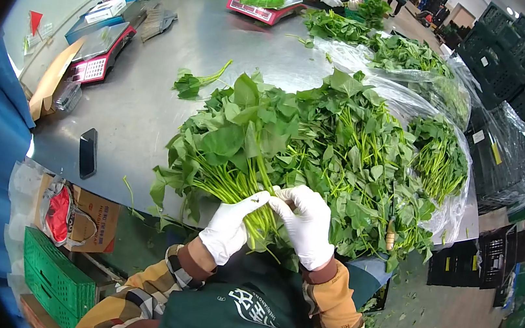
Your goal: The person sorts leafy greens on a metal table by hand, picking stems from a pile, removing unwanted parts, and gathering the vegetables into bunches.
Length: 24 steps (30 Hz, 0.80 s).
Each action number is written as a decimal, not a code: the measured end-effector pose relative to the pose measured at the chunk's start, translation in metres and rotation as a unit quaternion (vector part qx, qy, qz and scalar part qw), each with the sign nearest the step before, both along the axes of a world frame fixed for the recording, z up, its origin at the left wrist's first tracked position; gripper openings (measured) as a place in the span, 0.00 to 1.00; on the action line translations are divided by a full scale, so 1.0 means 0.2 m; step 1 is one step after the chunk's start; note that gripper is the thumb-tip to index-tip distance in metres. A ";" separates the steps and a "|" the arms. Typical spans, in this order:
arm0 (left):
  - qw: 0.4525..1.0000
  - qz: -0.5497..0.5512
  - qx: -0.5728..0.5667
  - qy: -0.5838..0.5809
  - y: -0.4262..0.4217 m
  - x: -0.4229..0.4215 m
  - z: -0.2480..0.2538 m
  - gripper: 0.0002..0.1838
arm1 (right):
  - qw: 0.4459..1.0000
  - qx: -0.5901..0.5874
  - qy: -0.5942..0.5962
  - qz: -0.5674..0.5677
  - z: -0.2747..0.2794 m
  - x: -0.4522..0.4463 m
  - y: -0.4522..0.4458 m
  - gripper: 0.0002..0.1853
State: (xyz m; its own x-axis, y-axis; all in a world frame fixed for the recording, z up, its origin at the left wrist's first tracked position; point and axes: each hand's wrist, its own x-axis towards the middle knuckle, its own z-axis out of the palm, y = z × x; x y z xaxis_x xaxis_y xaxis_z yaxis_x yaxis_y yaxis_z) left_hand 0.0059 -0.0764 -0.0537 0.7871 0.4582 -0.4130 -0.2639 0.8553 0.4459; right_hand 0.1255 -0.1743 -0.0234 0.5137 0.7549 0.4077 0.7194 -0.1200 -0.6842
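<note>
Bunch (224,184) of leafy green stems is held at the near edge of the metal table (167,34), just left of a large pile (362,153) of similar greens. Its stalks are clasped by the gloved left hand (226,228), thumb laid across them. The gloved right hand (306,225) is bent beside it, thumb and fingertips brought against the stalks; whether any stalk is pinched there cannot be told.

Stems could be shed over the near edge if the left hand's hold were slackened, since the stalks are loose and uneven. Tender stalks could be bruised or snapped by too hard a squeeze. Leaves could be torn, or neighbouring stems dragged along, where foliage is tangled with the pile. A slim wooden-looking handle (391,234) is half buried at the pile's right side and could be knocked by a careless sweep; what it is fixed to cannot be made out.

The leaves are broad, pointed and softly creased, the stalks thin, pale green and smooth. Thin white gloves are wrinkled over the knuckles. Dull reflections are given by the brushed tabletop, while crumpled clear plastic (348,56) is spread in shiny folds under greens at the right.
</note>
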 end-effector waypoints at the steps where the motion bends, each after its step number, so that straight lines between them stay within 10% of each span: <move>1: 1.000 -0.011 0.006 0.001 0.00 0.00 0.00 0.15 | 1.000 0.020 0.012 0.016 -0.02 0.00 0.00 0.08; 5: 1.000 -0.007 -0.006 -0.010 0.05 -0.02 -0.03 0.16 | 0.990 0.040 0.112 0.077 -0.02 -0.03 -0.01 0.07; 8: 0.969 -0.085 -0.043 -0.227 0.11 -0.06 0.02 0.14 | 0.990 0.040 0.078 0.110 -0.04 -0.03 -0.03 0.07; 9: 0.999 0.020 -0.023 -0.016 0.09 -0.03 0.04 0.13 | 0.991 0.012 0.047 0.122 0.01 -0.01 -0.05 0.07; 18: 0.969 0.226 0.090 -0.045 0.36 -0.04 0.10 0.12 | 0.972 -0.069 0.054 0.220 0.06 0.10 -0.15 0.09; 24: 0.986 0.131 0.098 -0.016 0.15 0.03 0.14 0.14 | 0.938 0.044 0.331 0.093 0.06 0.02 0.01 0.18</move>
